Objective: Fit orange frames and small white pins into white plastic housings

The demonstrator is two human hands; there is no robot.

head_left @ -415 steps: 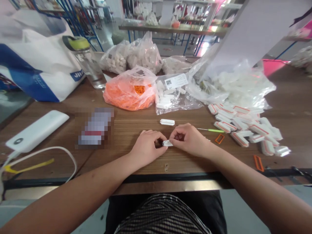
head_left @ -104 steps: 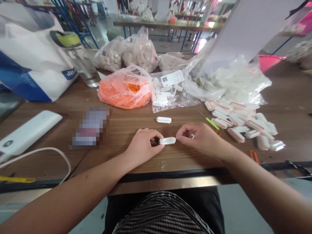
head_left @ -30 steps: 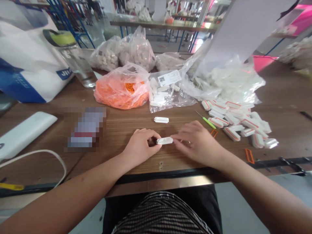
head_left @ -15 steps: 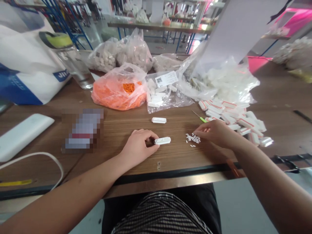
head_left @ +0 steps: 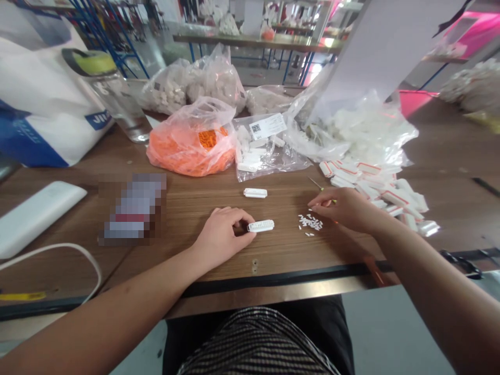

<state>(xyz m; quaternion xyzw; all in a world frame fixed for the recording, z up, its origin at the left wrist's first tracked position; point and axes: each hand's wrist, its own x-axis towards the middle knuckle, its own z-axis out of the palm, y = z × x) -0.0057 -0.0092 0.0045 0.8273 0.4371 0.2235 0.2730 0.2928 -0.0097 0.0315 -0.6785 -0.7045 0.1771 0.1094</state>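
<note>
My left hand (head_left: 224, 233) rests on the table, thumb and forefinger pinching the left end of a small white plastic housing (head_left: 261, 226) with a row of slots on top. A similar white piece (head_left: 255, 193) lies just beyond it, untouched. To the right is a loose pile of tiny white pegs (head_left: 311, 222). Over the pile's far edge hovers my right hand (head_left: 339, 207), thumb and forefinger pressed together; a tiny white bit shows by the fingertips, too small to tell whether it is gripped. Behind those fingers lies a thin tool with a green handle (head_left: 333, 198), partly hidden.
White blocks with red-orange edges (head_left: 394, 195) are heaped at right. Behind stand clear bags, one holding orange parts (head_left: 187, 151), another white parts (head_left: 253, 151). A water bottle (head_left: 121, 104), a blurred-out flat object (head_left: 135, 208) and a white power bank (head_left: 39, 216) occupy the left.
My right hand has lifted slightly up and away from the peg pile, its fingertips now closed together. My left hand and the white housing stay in place.
</note>
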